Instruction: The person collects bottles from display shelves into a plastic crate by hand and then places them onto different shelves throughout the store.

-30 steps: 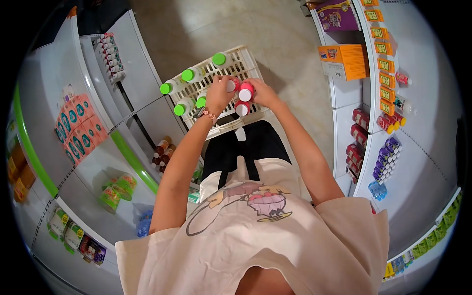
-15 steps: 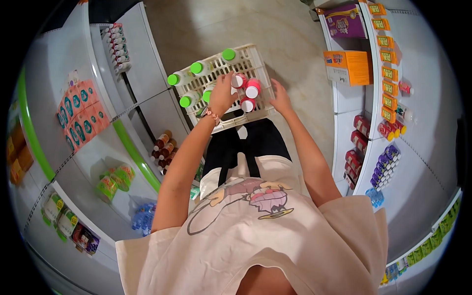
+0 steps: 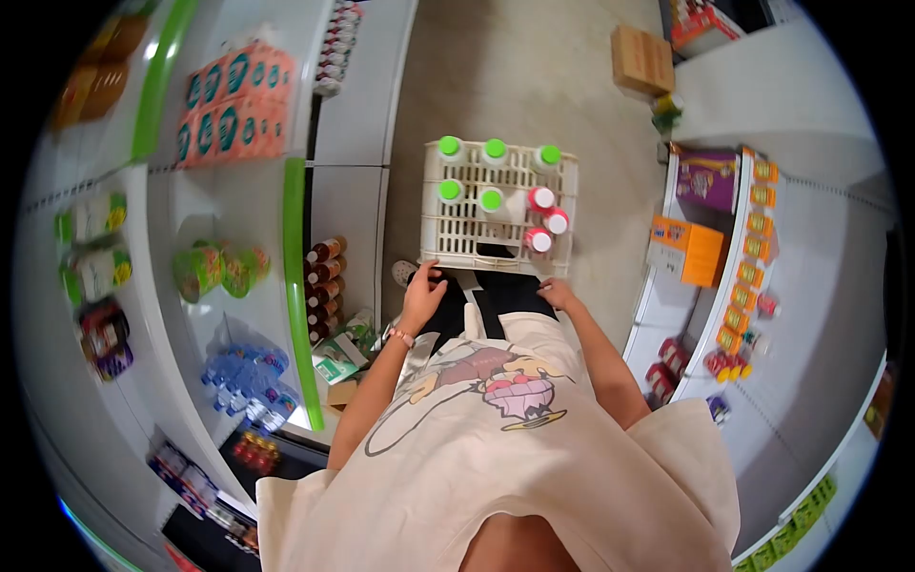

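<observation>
A cream plastic crate (image 3: 503, 259) sits in front of my legs. Several white bottles with green caps (image 3: 495, 150) stand in it at the far side and left. Three pink-red bottles with white caps (image 3: 555, 222) are grouped at its right. My left hand (image 3: 422, 297) is at the crate's near left corner, open, thumb and fingers apart; whether it touches the rim I cannot tell. Just below the near right corner, my right hand (image 3: 557, 295) is loosely open with bent fingers, beside my thigh. Neither hand holds a bottle.
Shelves flank the aisle on both sides. On the left are pink tissue packs (image 3: 233, 129), blue-capped water bottles (image 3: 250, 381) and brown bottles (image 3: 325, 286). To the right are an orange box (image 3: 688, 250) and a purple box (image 3: 708, 181). A cardboard box (image 3: 641, 61) sits farther ahead.
My left hand has left the bottles inside the crate and come back to its near left corner. My right hand has drawn back from the crate's right side. The view has shifted.
</observation>
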`<state>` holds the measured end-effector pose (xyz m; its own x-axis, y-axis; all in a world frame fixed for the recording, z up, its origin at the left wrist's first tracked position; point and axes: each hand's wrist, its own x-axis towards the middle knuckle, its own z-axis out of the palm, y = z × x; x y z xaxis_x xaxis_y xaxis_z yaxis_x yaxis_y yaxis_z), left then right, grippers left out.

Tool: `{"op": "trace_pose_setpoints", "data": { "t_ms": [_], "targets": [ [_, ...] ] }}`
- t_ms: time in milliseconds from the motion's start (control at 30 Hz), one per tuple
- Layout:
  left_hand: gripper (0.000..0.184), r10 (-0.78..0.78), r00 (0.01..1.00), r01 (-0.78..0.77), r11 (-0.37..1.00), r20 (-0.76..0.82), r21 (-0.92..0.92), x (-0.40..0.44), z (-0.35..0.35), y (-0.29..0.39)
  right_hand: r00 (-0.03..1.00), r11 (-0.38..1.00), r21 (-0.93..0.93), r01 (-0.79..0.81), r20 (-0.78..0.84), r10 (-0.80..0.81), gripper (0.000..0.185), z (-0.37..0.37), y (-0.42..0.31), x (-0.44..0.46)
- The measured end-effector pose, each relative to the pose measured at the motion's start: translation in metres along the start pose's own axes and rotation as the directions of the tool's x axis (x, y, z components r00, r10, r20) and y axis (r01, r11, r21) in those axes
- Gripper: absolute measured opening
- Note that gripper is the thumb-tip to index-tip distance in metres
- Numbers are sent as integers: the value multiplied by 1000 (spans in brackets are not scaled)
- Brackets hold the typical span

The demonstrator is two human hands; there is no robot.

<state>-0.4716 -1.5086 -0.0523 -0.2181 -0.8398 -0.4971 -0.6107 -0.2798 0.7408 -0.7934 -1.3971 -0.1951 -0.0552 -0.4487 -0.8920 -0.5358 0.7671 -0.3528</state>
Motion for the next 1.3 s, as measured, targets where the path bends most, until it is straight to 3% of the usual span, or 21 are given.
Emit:
{"op": "trace_pose_setpoints", "data": {
  "t_ms": [100,167,200,233,267,367,467,500,567,733,833,900,933,1000,1033,1133,1233,1300],
  "targets": [
    [46,-123,987,105,981,-106,-161,-30,-30,-31,947,941,-108,321,50,-317,41,17,-55,12],
    [44,-103,971,43,963,-214,-267,-46,-53,-41,937,923,-163,350,86,-340,42,19,-118,1],
    [43,-124,963,36,940,-241,-340,-55,-69,-31,907,902,-106,419,95,-410,42,25,-146,-1],
    [43,-142,953,20,912,-267,-410,-62,-86,-22,852,868,-38,495,217,-476,38,32,-175,6],
    [42,-128,939,-28,896,-318,-443,-68,-103,-14,763,784,-5,621,234,-603,34,34,-215,-13],
    [39,-88,880,-175,854,-467,-490,-95,-153,14,637,751,165,639,434,-637,31,45,-340,-101],
    [36,-30,817,-310,820,-576,-482,-133,-212,62,389,639,204,742,645,-658,35,70,-438,-178],
    [35,-18,789,-368,787,-614,-496,-146,-229,71,286,617,372,693,645,-709,33,84,-460,-207],
    [35,5,752,-468,708,-659,-529,-175,-266,91,137,503,397,767,665,-734,36,106,-500,-247],
    [40,67,542,-607,720,-838,-336,-248,-349,100,-1,346,442,828,617,-787,33,156,-567,-342],
    [45,99,403,-585,792,-910,-173,-271,-399,103,-60,285,513,810,556,-829,32,195,-610,-364],
    [48,188,272,-582,813,-944,-6,-266,-436,82,-143,78,421,904,469,-872,41,214,-647,-385],
    [49,234,207,-570,818,-950,77,-261,-457,71,-224,-127,311,942,302,-926,45,228,-667,-393],
    [53,153,153,-515,856,-976,53,-246,-508,59,-452,-451,-35,892,-21,-892,52,259,-718,-396],
    [54,127,203,-537,844,-971,-2,-235,-533,45,-581,-539,-247,805,-148,-800,56,275,-744,-385],
    [56,130,346,-526,847,-929,-77,-214,-576,18,-267,-255,-114,960,-110,-957,60,312,-787,-362],
    [55,205,454,-437,899,-867,-17,-213,-561,31,-275,-271,-50,961,-103,-956,64,319,-791,-341],
    [54,247,503,-424,905,-828,13,-228,-544,52,-370,-364,-87,927,-72,-926,65,311,-773,-343]
  ]
}}
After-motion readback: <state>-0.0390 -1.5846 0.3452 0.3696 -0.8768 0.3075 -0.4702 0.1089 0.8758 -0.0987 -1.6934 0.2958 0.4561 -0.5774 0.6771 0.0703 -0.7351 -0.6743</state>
